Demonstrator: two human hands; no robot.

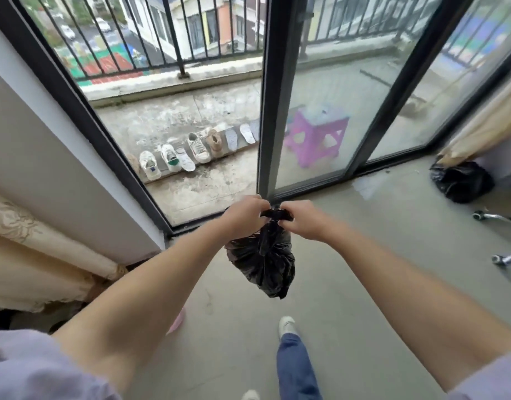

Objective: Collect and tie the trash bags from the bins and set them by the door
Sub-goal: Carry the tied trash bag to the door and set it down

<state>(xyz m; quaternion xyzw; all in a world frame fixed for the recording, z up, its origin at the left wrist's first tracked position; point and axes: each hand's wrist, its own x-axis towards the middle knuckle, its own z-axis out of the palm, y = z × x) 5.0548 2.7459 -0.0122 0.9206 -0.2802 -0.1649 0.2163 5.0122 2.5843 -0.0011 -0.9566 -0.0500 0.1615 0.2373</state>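
Left hand [242,216]: curled round the gathered top of the black trash bag [263,258], pinching it.
Right hand [301,219]: gripping the other end of the same twisted top, just beside the left.
Trash bag: hangs in the air from both hands, above the floor [363,255], near the sliding door [273,111].
Second bag [461,180]: black, on the floor at the right, by the glass and a curtain [485,122].
Balcony: shoes [173,158] in a row, purple stool [316,137].

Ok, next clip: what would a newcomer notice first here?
Probably the black trash bag hanging mid-frame, its neck pinched by the left hand and right hand. Next, the purple stool behind the glass door, and a second black bag on the floor at right.
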